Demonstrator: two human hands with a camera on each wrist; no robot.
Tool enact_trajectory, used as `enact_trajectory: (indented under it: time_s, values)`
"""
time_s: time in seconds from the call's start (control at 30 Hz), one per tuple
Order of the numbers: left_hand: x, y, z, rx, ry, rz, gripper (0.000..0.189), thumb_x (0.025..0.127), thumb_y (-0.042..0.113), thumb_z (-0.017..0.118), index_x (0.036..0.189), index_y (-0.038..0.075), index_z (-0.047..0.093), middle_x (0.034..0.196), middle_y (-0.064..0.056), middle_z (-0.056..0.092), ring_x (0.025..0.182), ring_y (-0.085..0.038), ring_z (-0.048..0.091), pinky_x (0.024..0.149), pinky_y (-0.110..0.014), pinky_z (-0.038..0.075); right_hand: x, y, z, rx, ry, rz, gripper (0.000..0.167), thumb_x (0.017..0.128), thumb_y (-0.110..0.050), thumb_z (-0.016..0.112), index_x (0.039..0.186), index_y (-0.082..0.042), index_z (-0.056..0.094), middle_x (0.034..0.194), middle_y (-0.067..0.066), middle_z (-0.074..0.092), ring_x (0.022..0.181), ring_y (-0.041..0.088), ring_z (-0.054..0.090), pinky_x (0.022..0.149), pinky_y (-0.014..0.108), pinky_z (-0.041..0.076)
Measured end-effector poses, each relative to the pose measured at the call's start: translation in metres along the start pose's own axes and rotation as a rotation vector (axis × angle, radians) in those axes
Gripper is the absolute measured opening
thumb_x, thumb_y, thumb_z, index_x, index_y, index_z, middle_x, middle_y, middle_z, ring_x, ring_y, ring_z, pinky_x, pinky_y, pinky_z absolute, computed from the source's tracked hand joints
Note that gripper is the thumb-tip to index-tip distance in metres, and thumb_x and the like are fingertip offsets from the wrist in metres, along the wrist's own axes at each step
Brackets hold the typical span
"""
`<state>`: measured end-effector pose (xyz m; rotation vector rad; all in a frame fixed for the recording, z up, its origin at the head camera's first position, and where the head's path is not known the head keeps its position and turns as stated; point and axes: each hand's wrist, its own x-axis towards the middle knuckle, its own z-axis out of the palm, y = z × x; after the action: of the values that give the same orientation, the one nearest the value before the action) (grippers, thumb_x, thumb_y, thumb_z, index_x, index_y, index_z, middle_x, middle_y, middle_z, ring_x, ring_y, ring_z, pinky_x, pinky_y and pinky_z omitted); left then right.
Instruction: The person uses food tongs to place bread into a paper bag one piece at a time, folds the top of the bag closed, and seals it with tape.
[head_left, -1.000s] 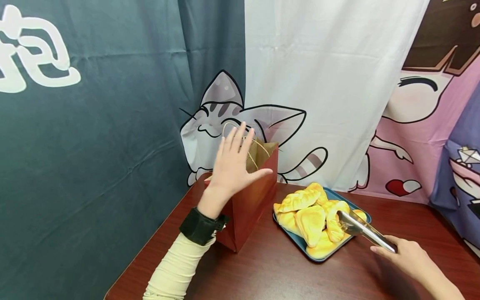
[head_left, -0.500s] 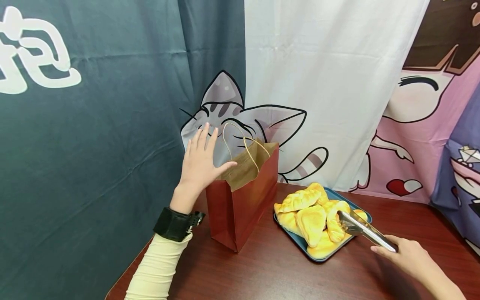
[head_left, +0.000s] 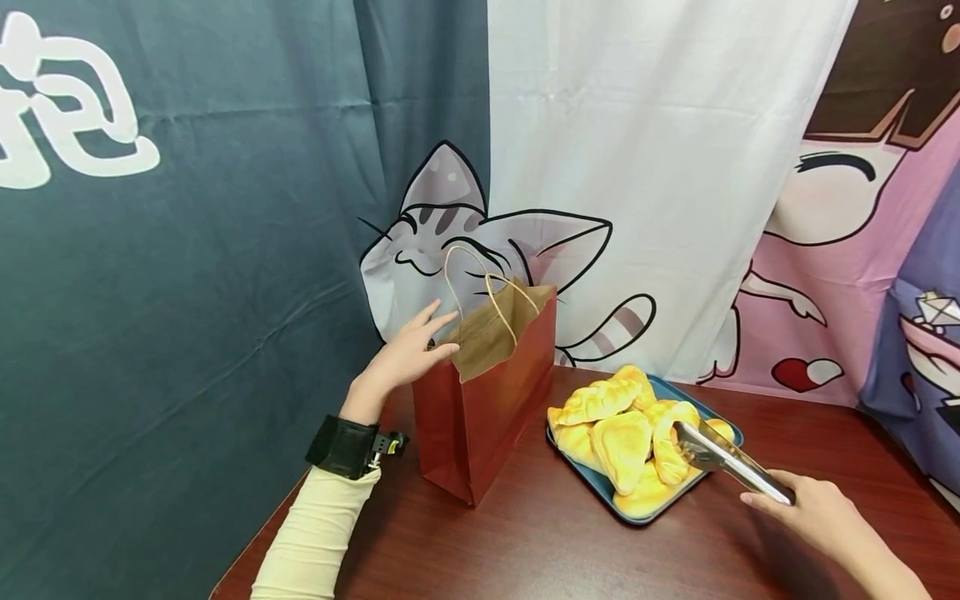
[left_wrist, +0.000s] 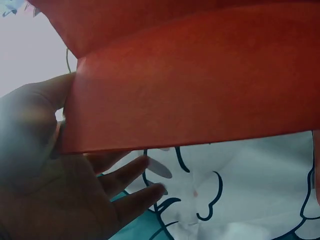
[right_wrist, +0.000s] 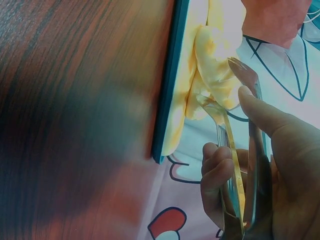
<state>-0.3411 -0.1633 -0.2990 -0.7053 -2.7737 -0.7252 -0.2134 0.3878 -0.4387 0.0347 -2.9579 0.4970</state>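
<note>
left hand (head_left: 405, 354) has dropped to paper bag (head_left: 487, 392) rim, fingers spread — bag at 9 o'clock of tray (head_left: 645, 512) | right hand (head_left: 821, 512) grips tongs (head_left: 723, 458) on pastries (head_left: 622, 442) | risk: unsteadied bag tips — a nudge could topple it

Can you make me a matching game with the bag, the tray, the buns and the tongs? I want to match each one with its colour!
Things:
1. paper bag
2. tray
3. buns
4. tongs

Colours:
A. shiny silver
B. golden yellow
C. dark red
D. blue

Right pairs: 1-C, 2-D, 3-B, 4-A.

The left hand touches the top edge of the paper bag, and the right hand holds the tongs over the buns on the tray.
</note>
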Motion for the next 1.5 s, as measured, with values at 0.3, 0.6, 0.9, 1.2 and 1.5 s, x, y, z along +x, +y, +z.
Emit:
enact_trajectory:
  time_s: [0.3,0.6,0.9,1.2,1.5]
  values:
    - [0.001,0.004,0.005,0.001,-0.071,0.083,0.045,0.105,0.012,0.041,0.149,0.007,0.047,0.152,-0.018,0.047,0.143,-0.035,0.043,0.117,-0.052,0.034,0.003,-0.001,0.000,0.005,-0.020,0.007,0.065,0.084,-0.054,0.073,0.115,0.003,0.068,0.086,0.010,0.070,0.075,0.023,0.059,0.060,0.038,0.046]
    - [0.001,0.006,0.005,0.026,-0.101,0.055,0.052,0.095,0.003,0.033,0.141,0.005,0.056,0.152,-0.022,0.046,0.144,-0.037,0.041,0.115,-0.052,0.035,0.002,-0.006,-0.001,0.010,-0.033,0.021,0.067,0.085,-0.055,0.070,0.116,0.004,0.068,0.089,0.012,0.071,0.077,0.023,0.061,0.062,0.038,0.047]
    - [0.000,0.005,0.007,-0.020,-0.132,-0.043,0.052,0.100,0.011,0.033,0.151,0.003,0.042,0.156,-0.019,0.041,0.147,-0.035,0.036,0.119,-0.051,0.031,0.002,-0.010,-0.004,0.035,-0.072,0.039,0.070,0.094,-0.056,0.058,0.122,0.007,0.065,0.103,0.026,0.071,0.093,0.037,0.068,0.071,0.054,0.052]
    - [0.001,0.006,0.007,-0.034,-0.120,-0.051,0.055,0.100,0.015,0.034,0.154,0.005,0.036,0.159,-0.017,0.036,0.149,-0.034,0.032,0.120,-0.051,0.029,-0.001,-0.010,-0.003,0.053,-0.096,0.099,0.075,0.092,-0.062,0.057,0.126,0.004,0.063,0.103,0.026,0.070,0.091,0.038,0.067,0.068,0.052,0.051]
    - [0.001,0.005,0.008,-0.058,-0.107,-0.051,0.055,0.102,0.016,0.035,0.157,0.008,0.031,0.162,-0.016,0.033,0.151,-0.032,0.029,0.121,-0.051,0.027,-0.006,-0.015,-0.004,0.056,-0.114,0.176,0.080,0.092,-0.068,0.052,0.133,0.000,0.060,0.073,-0.002,0.063,0.071,0.015,0.056,0.059,0.032,0.038]
